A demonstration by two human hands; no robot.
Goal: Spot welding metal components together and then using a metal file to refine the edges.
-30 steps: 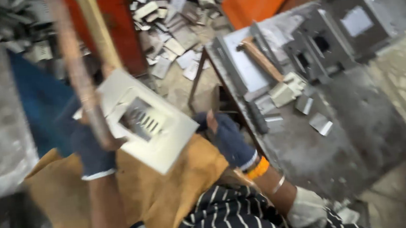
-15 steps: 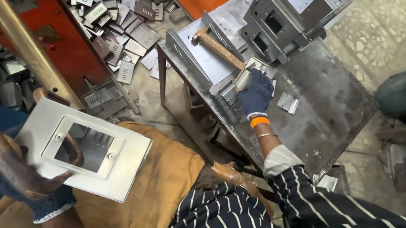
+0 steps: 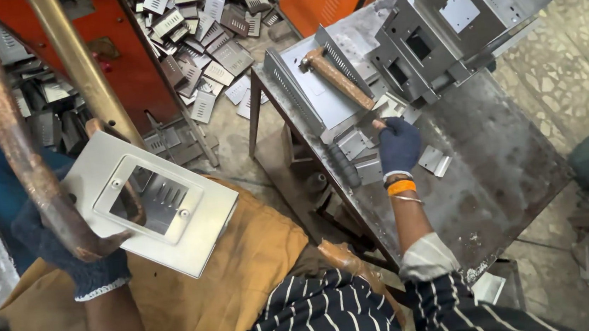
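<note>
While the steel surface (image 3: 494, 169) fills the right of the frame under stacked grey boxes (image 3: 438, 25) and a hammer (image 3: 333, 77), the square plate (image 3: 163, 202) sits left of centre over a tan cloth (image 3: 246, 262). Left hand (image 3: 67, 249), gloved, has its fingers clamped on the plate's left edge. Right hand (image 3: 399, 148), at centre right, curls gloved fingers onto small brackets (image 3: 364, 145); whether they pinch one I cannot tell.

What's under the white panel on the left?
The white panel rests on tan cloth over the lap, held by the gloved left hand. A curved rusty bar crosses in front; the cloth beneath the panel is hidden.
</note>
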